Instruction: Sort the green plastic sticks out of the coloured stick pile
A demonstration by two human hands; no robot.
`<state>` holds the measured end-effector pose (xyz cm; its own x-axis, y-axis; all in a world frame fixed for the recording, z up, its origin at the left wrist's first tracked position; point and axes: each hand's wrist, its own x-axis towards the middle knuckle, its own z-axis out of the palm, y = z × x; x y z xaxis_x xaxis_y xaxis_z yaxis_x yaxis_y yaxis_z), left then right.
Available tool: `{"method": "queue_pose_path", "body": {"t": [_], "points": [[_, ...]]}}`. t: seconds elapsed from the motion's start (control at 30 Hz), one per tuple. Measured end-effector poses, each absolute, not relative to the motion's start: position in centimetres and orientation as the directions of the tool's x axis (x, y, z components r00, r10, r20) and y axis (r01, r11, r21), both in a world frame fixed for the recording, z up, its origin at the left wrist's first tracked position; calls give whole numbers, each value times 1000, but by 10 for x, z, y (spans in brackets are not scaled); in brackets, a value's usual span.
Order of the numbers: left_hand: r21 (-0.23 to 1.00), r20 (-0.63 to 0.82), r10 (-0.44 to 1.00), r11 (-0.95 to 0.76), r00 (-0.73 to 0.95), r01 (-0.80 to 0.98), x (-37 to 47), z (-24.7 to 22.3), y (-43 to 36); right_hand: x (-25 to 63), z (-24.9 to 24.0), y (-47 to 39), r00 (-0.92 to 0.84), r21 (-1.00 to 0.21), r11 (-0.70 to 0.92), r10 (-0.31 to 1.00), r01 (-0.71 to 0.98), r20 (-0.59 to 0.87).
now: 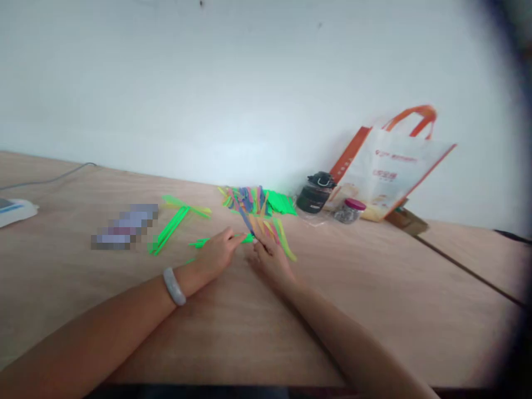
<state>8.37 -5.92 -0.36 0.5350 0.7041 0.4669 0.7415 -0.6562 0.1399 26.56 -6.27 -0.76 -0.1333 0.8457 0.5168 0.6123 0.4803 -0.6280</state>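
The left hand grasped narrow, bright green strips low over the pale wooden table, apparently to steady them beside the right hand, whose curled fingers met a dark-blue strip, grip impossible to tell.

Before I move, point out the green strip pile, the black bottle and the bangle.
Green strip pile (281,203): head view, middle of its top.
Black bottle (312,200): head view, body below the lid.
Bangle (174,287): head view, middle of its band.

Both hands meet at bright green strips — a bangle circles the left wrist.
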Motion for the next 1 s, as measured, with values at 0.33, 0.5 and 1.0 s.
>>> {"method": "queue_pose_path", "body": {"t": [0.33,0.5,1.0], "points": [[183,489,708,-654,509,734,85,-4,-62,264,-12,-64,-128,-631,477,847,612,516],[251,512,704,-671,493,698,85,-4,-63,265,-7,-66,-160,-642,495,847,586,507],[277,549,702,-665,454,693,88,2,-63,263,-6,-65,-206,-581,508,837,636,507]]}}
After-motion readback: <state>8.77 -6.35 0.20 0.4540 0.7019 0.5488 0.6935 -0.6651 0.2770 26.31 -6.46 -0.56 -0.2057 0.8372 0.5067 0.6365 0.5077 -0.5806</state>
